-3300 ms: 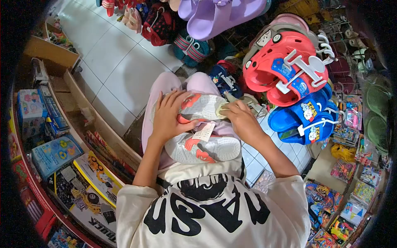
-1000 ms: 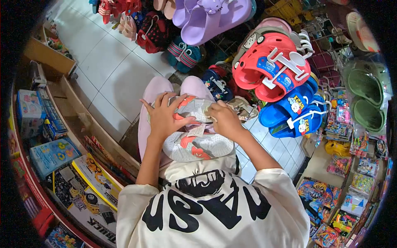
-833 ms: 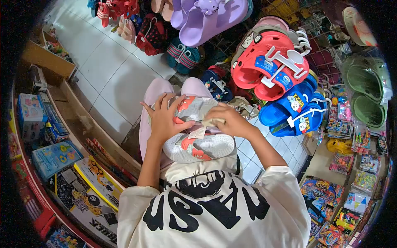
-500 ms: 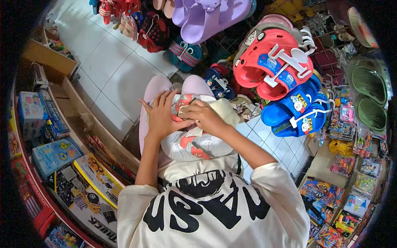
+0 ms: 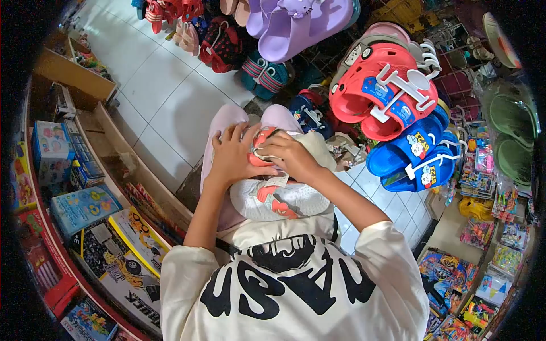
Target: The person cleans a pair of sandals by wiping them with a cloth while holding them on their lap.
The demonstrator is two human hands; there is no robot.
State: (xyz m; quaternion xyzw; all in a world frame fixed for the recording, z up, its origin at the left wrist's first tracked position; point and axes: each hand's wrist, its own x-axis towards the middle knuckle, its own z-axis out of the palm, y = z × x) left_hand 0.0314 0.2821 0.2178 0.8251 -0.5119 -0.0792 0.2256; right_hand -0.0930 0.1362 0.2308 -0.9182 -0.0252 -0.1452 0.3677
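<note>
A pair of white sandals with red and grey straps lies across my lap. My left hand (image 5: pixel 234 154) is spread over one end of the upper sandal (image 5: pixel 265 136) and holds it, the thumb reaching along the strap. My right hand (image 5: pixel 291 154) has its fingers bent and pressed together on that sandal's strap; the fingertips are partly hidden. Nearer my body, the lower sandal (image 5: pixel 244 202) rests sole down, its strap facing up. A small pale tag (image 5: pixel 277 181) hangs between the two. Something pale yellow (image 5: pixel 321 149) sits beside my right wrist.
Red clogs (image 5: pixel 364 79) and blue slides (image 5: pixel 392 159) hang on white hangers at right. Purple slides (image 5: pixel 278 42) hang ahead. Boxed toys (image 5: pixel 85 207) fill the shelf at left, and packaged toys (image 5: pixel 446 270) stand at lower right. White floor tiles (image 5: pixel 156 85) show ahead.
The view has shifted slightly, so everything sits a little further right. My right fingers have moved slightly on the strap; both hands stay on the upper sandal.
</note>
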